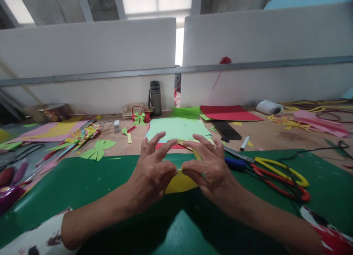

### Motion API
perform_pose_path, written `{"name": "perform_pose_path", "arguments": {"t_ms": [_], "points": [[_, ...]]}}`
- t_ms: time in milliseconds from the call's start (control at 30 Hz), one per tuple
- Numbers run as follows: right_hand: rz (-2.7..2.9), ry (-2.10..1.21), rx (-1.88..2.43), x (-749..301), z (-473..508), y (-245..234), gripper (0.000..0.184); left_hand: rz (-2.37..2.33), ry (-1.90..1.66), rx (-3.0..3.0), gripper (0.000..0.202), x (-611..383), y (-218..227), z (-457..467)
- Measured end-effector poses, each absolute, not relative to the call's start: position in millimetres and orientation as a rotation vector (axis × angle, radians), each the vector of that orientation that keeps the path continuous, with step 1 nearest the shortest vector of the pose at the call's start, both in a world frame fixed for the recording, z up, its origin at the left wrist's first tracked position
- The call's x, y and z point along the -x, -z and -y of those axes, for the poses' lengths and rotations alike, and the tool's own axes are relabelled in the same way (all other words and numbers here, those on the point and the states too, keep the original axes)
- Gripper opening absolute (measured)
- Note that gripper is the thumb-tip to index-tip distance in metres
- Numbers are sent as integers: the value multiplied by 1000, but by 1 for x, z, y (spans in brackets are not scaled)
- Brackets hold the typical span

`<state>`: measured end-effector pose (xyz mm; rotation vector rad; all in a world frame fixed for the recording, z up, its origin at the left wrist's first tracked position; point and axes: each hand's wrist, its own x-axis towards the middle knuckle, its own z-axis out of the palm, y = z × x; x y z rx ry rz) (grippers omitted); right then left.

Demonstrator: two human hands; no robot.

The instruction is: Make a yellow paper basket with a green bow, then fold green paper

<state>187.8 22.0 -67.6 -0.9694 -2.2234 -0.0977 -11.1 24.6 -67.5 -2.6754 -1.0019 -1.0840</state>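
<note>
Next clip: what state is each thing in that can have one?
yellow paper: pinched by both hands, on green mat
left hand: pinching
right hand: pinching
bottle: upright, capped
phone: flat, screen dark
yellow-handled scissors: lying flat, blades shut

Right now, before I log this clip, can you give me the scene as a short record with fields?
left hand: pinches the top edge of the yellow paper, other fingers spread
right hand: pinches the same edge, close beside the left
surface: green mat on a wooden table
right of hands: yellow-handled scissors, red-handled scissors
behind hands: light green sheets, red sheet, dark bottle at the partition
</note>
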Motion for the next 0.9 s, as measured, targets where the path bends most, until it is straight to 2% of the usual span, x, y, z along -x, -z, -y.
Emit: {"name": "perform_pose_path", "arguments": {"t_ms": [267,900], "points": [[2227,7,1015,-190,-14,63,24,996,1151,2713,21,14,65,-20],[2287,71,962,-200,-19,62,26,1028,1185,2711,18,32,70,-31]]}}
